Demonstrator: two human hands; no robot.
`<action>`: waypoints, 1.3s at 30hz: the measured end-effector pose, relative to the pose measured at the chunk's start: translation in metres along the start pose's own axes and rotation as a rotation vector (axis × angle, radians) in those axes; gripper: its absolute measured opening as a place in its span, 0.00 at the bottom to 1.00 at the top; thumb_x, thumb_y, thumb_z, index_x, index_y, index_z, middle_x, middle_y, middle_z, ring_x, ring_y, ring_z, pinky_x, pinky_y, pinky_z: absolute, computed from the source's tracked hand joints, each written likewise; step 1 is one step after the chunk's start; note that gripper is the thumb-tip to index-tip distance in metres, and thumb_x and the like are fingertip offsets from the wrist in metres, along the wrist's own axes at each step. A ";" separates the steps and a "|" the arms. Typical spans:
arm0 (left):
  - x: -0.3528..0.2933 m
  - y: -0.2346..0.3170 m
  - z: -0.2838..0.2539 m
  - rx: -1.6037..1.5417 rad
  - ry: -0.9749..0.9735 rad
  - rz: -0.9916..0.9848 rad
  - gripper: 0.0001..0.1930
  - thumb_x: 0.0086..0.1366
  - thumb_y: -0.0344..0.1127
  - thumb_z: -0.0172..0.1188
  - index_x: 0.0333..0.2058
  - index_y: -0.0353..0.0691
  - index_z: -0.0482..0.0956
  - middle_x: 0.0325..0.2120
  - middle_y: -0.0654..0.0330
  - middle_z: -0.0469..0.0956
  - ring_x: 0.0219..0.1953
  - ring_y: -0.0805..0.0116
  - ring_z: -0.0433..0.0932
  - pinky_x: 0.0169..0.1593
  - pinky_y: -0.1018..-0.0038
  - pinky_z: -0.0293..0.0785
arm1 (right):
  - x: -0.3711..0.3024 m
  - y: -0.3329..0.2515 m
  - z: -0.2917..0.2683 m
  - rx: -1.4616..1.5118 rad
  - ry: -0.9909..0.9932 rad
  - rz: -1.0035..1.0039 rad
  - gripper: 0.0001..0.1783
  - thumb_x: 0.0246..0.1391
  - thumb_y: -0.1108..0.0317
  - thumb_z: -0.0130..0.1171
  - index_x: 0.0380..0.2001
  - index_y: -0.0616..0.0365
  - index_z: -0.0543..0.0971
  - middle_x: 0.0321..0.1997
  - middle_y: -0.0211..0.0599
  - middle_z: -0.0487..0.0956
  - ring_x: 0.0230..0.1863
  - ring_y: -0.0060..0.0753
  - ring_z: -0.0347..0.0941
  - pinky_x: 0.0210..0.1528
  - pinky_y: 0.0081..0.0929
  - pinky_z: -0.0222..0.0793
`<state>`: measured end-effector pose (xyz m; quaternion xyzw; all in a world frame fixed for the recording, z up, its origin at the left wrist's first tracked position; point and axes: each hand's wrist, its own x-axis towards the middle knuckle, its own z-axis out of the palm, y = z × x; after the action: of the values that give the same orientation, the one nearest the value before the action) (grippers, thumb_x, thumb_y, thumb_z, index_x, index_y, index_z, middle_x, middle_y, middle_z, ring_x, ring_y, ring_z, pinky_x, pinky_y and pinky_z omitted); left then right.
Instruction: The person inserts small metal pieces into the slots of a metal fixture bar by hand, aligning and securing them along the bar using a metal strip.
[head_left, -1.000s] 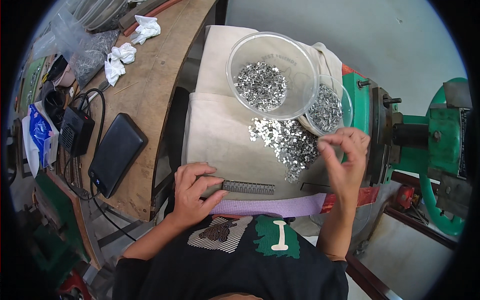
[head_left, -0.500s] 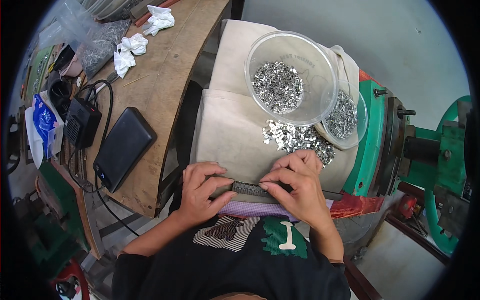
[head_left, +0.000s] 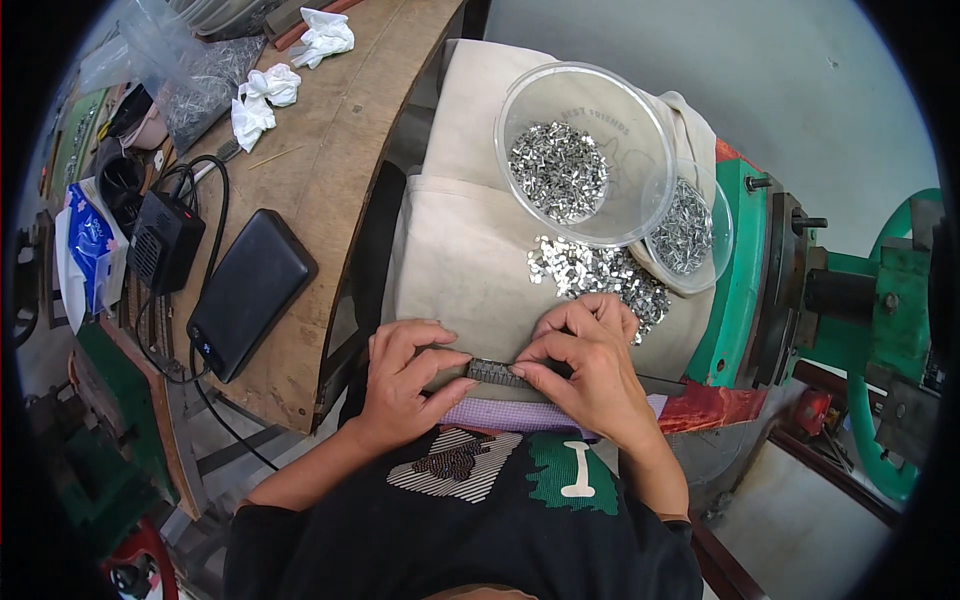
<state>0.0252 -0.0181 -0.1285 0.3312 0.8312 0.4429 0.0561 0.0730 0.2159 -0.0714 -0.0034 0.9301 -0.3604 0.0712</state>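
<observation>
A dark metal strip (head_left: 492, 373) with a row of slots across it lies in front of me at the cloth's near edge. My left hand (head_left: 408, 385) grips its left end between thumb and fingers. Over the strip's right part, my right hand (head_left: 588, 372) has thumb and forefinger pinched together; whatever is between them is too small to make out. Just beyond my right hand, small shiny metal pieces (head_left: 590, 272) lie in a loose pile. Behind them, a clear round tub (head_left: 640, 130) holds many similar small pieces.
A clear shallow dish (head_left: 722, 245) of thin metal pieces sits beside the tub, on beige cloth (head_left: 440, 240). Green machinery (head_left: 735, 280) borders the right side. On the wooden table (head_left: 340, 130) at left are a black power bank (head_left: 252, 295), cables and crumpled tissues (head_left: 325, 38).
The pinched fingertips of my right hand have shifted slightly left along the strip. My left hand keeps its grip almost unmoved.
</observation>
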 end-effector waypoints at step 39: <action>-0.002 -0.002 0.003 -0.009 0.030 0.007 0.15 0.47 0.33 0.74 0.35 0.44 0.83 0.43 0.60 0.76 0.49 0.56 0.72 0.51 0.62 0.66 | -0.033 0.013 -0.007 -0.039 0.179 0.085 0.08 0.39 0.65 0.75 0.27 0.48 0.88 0.39 0.22 0.78 0.51 0.36 0.65 0.58 0.38 0.52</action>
<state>0.0272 -0.0180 -0.1326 0.3270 0.8289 0.4519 0.0435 0.1052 0.2319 -0.0707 0.0669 0.9389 -0.3376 0.0027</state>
